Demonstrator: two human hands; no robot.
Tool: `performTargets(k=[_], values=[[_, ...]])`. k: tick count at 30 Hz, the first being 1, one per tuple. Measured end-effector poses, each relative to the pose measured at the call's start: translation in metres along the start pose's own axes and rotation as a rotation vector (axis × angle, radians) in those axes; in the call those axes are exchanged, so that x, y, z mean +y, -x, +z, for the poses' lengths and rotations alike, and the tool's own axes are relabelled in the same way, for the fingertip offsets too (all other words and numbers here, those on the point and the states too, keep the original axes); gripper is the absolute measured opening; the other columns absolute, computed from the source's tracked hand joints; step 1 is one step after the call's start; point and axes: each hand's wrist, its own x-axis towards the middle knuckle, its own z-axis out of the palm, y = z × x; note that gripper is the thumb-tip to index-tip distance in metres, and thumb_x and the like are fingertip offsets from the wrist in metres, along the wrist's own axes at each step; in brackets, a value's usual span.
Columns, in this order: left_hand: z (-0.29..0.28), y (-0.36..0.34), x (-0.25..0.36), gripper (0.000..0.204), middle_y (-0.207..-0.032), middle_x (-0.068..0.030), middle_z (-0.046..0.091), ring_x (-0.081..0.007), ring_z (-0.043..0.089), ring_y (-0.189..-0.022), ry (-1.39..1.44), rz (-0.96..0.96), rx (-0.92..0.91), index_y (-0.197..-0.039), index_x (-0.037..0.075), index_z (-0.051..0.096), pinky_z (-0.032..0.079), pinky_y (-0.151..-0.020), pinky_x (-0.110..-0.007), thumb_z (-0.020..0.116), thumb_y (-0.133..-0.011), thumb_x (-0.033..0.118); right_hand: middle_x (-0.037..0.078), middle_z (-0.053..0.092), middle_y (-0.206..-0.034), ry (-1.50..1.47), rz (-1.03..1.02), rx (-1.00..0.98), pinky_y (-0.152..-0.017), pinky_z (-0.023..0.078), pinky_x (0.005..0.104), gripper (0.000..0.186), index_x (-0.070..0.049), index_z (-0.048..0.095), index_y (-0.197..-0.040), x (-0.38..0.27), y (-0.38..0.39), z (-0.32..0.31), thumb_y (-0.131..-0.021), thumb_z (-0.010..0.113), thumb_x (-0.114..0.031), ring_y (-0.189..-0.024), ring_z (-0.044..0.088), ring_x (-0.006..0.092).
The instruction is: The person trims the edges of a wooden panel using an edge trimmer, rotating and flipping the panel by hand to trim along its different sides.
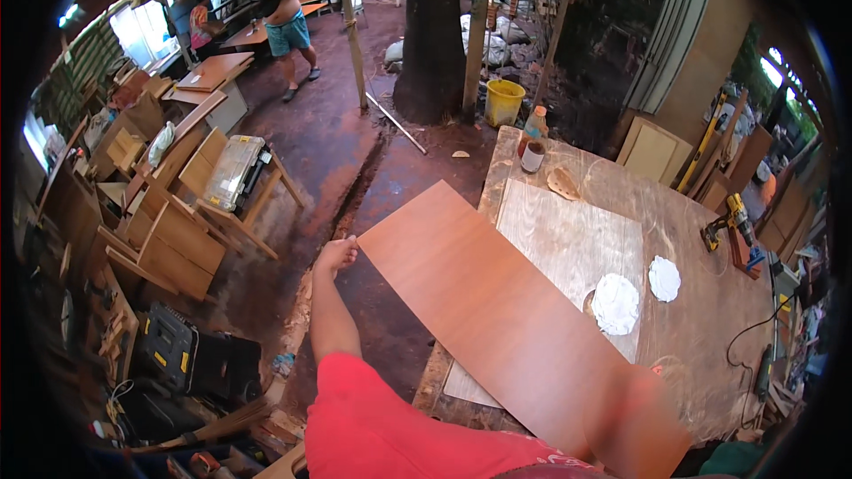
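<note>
A long reddish-brown wood panel (497,302) slants from the upper left down to the lower right, over the near left part of the worktable. My left hand (337,255) is closed on its left corner, the arm stretched out in a red sleeve. My right hand does not show; the panel's near end lies close to my body. Beneath the panel is a pale wood-grain sheet (568,231), partly covered. A white crumpled cloth (615,304) rests on that sheet, and a second white cloth (664,278) lies to its right.
On the worktable (710,346) stand a jar (532,157), a bottle (535,124) and a cordless drill (737,223). Stacked furniture parts (169,239) and a black tool case (169,346) fill the left side. Beyond are a tree trunk (435,35), a yellow bucket (504,104) and a person (282,18).
</note>
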Motion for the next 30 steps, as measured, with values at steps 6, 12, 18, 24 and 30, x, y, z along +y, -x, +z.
performTargets(k=[6,12,18,24,30], values=[[-0.026,-0.015,-0.032,0.027,-0.062,0.0032,0.056,-0.0067,0.051,-0.053,0.126,0.267,0.081,-0.074,0.013,0.062,0.038,-0.047,-0.022,0.061,-0.092,0.033,-0.002,0.045,-0.067,0.041,0.006,-0.098,-0.036,0.033,0.0208,0.029,-0.012,0.048,-0.090,0.006,-0.020,0.001,-0.098,0.052,-0.040,-0.042,0.041,0.0070],[0.045,-0.001,-0.011,0.028,-0.085,0.0020,0.062,-0.0110,0.059,-0.071,0.565,0.129,0.114,-0.108,0.011,0.060,0.049,-0.068,-0.029,0.061,-0.094,0.035,-0.004,0.044,-0.064,0.033,0.064,-0.109,-0.037,0.032,0.0207,0.032,-0.013,0.048,-0.086,-0.011,-0.007,0.006,-0.097,0.054,-0.043,-0.044,0.041,0.0062],[0.062,-0.016,-0.053,0.031,-0.097,-0.0009,0.062,-0.0165,0.060,-0.097,1.028,0.148,0.160,-0.106,0.012,0.058,0.047,-0.085,-0.036,0.063,-0.092,0.039,-0.005,0.045,-0.064,0.059,0.064,-0.116,-0.038,0.032,0.0194,0.032,-0.015,0.047,-0.084,-0.016,-0.003,0.009,-0.096,0.055,-0.044,-0.045,0.042,0.0045],[0.073,-0.020,-0.059,0.027,-0.104,-0.0060,0.063,-0.0214,0.060,-0.101,1.169,0.269,0.156,-0.111,0.007,0.057,0.048,-0.089,-0.038,0.058,-0.096,0.030,-0.005,0.045,-0.063,0.079,0.096,-0.059,-0.038,0.032,0.0189,0.032,-0.015,0.047,-0.085,-0.009,-0.007,0.004,-0.096,0.056,-0.044,-0.045,0.041,0.0045],[0.069,-0.028,-0.069,0.024,-0.109,-0.0081,0.064,-0.0214,0.060,-0.104,1.187,0.329,0.089,-0.113,0.004,0.057,0.047,-0.094,-0.037,0.049,-0.101,0.023,-0.005,0.045,-0.065,0.081,0.051,-0.092,-0.040,0.032,0.0187,0.033,-0.014,0.048,-0.086,-0.008,-0.008,0.000,-0.096,0.056,-0.044,-0.046,0.041,0.0039]])
